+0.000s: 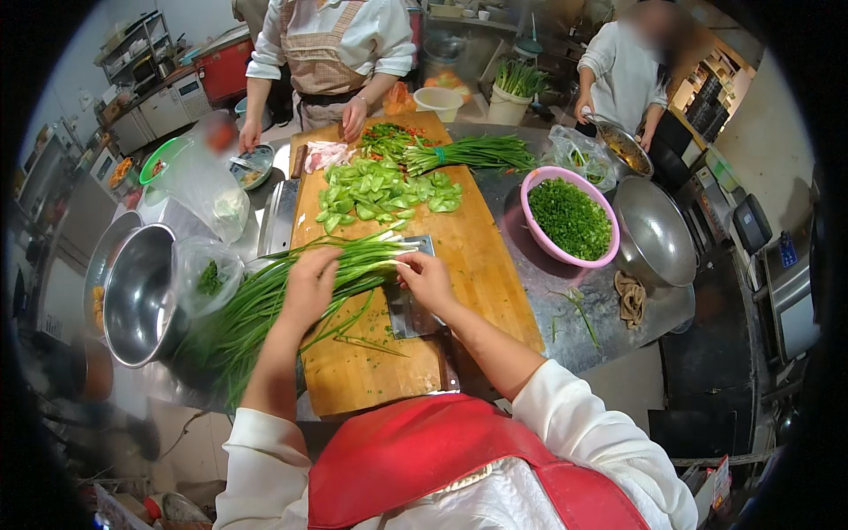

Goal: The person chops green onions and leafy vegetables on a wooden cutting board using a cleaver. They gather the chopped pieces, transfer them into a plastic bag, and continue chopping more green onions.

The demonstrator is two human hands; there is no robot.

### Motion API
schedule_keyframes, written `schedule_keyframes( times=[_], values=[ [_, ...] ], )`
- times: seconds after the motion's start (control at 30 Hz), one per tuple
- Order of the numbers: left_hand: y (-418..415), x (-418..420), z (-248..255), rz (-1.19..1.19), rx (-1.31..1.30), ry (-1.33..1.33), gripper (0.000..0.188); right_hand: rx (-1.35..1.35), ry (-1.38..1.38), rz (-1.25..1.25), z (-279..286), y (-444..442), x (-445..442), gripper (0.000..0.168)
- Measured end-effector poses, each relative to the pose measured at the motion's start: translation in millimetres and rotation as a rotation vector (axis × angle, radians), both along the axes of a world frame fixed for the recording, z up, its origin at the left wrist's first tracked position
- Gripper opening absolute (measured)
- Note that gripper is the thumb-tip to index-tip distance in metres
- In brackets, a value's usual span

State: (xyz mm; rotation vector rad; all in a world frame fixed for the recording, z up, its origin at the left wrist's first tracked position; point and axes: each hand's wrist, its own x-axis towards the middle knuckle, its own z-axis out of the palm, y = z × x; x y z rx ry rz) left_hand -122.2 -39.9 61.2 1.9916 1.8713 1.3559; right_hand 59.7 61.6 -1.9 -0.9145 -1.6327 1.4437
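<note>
A large bunch of spring onions (265,298) lies across the near part of a wooden cutting board (490,265), its long green leaves trailing off the left side. My left hand (310,281) grips the bunch around its middle. With thumb and fingers, my right hand (427,278) pinches the white root end of the spring onions. Partly beneath the stalks and my right hand is a cleaver (412,318), flat on the board with its handle toward me. Sliced green vegetable pieces (377,192) are heaped just beyond the bunch.
Right of the board stands a pink basin (530,212) of chopped greens, beside a metal bowl (656,232) and a rag (629,298). A steel bowl (142,298) and plastic bag (207,275) sit left. One person (331,46) stands opposite; another person (623,66) holds a pan.
</note>
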Motion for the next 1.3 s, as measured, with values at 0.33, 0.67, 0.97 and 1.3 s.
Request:
schedule_keyframes(
  times=[0.33, 0.67, 0.97, 1.3],
  values=[
    [4.0, 45.5, -2.1, -0.17, -0.405, -0.29, 0.014, -0.455, 0.465, 0.108, 36.1, -16.4, 34.4, 0.016],
    [-2.4, 51.9, -2.0, -0.277, -0.495, -0.559, 0.015, -0.536, 0.438, 0.191, 34.4, -36.8, 27.0, 0.013],
    [-1.6, 48.1, -3.4, -0.297, -0.525, -0.555, 0.022, -0.382, 0.216, 0.271, 36.5, -40.8, 26.2, 0.013],
    [-6.1, 59.6, -1.5, -0.184, -0.396, -0.358, 0.021, -0.336, 0.222, 0.279, 29.1, -40.1, 21.3, 0.016]
  ],
)
